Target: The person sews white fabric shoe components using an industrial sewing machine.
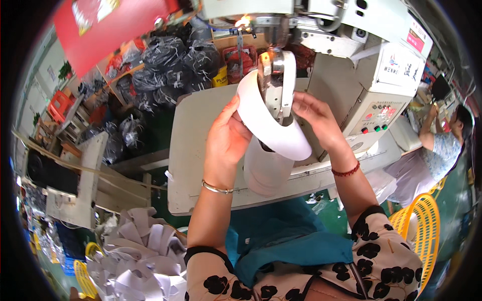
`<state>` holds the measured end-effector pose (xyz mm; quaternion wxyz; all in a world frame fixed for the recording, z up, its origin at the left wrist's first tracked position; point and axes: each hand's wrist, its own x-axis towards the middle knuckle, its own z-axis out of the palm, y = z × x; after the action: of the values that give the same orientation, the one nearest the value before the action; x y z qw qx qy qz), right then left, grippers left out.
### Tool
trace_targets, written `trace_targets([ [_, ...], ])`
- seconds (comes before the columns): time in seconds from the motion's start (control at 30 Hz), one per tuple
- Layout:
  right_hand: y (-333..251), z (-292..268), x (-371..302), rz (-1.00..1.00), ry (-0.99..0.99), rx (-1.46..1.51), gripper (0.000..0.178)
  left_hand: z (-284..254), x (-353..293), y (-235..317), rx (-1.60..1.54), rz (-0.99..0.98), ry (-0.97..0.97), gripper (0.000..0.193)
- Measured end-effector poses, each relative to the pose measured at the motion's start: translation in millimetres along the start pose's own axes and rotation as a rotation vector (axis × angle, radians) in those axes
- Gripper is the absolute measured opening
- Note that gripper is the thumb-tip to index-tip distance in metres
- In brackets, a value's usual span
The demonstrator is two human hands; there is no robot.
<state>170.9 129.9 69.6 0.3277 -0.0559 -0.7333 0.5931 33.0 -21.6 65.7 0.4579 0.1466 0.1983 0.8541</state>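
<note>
Passes freely on the left across the bare tabletop (pixel 193 140), between the left hand (pixel 227 131) and the table's rounded edge. Narrows on the right to a gap between the right hand (pixel 319 119) and the grey control box (pixel 346 113). Barred overhead by the machine head (pixel 276 25), and in the middle by the slim metal post (pixel 273 95) with the curved white band (pixel 273 125) around it. Hindered below by the pale rounded column (pixel 266 173); hemmed in lower right by the yellow plastic basket (pixel 429 220).
</note>
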Motion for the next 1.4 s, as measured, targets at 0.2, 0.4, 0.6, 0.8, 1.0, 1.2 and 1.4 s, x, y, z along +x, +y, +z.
trace_targets([
  [0.2, 10.3, 3.7, -1.6, 0.113, -0.071, -0.036, 0.028, -18.1, -29.7, -29.6, 0.154, 0.212, -0.103, 0.015],
  [0.4, 19.1, 6.9, 10.9, 0.040, -0.054, -0.401, 0.027, -15.9, -48.7, -40.0, 0.236, 0.220, -0.085, 0.014],
  [0.6, 27.4, -3.9, 19.5, 0.009, -0.007, -0.338, 0.026, -16.7, -46.9, -44.7, 0.314, 0.242, -0.035, 0.014],
  [0.8, 15.2, -3.3, 13.4, 0.057, 0.046, 0.115, 0.024, -21.1, -32.4, -39.0, 0.409, 0.246, -0.004, 0.025],
  [1.0, 10.9, 3.2, -15.6, 0.187, 0.053, 0.121, 0.026, -29.7, 2.2, -16.5, 0.678, 0.140, 0.144, 0.040],
  [1.2, 39.0, 5.2, -58.2, 0.218, 0.139, -0.231, 0.033, -71.2, 73.5, -47.9, 1.213, 0.636, 0.132, 0.018],
  [1.4, 61.1, 19.3, -64.1, 0.173, 0.135, -0.238, 0.034, -51.8, 43.2, -36.4, 1.304, 0.586, 0.238, 0.018],
])
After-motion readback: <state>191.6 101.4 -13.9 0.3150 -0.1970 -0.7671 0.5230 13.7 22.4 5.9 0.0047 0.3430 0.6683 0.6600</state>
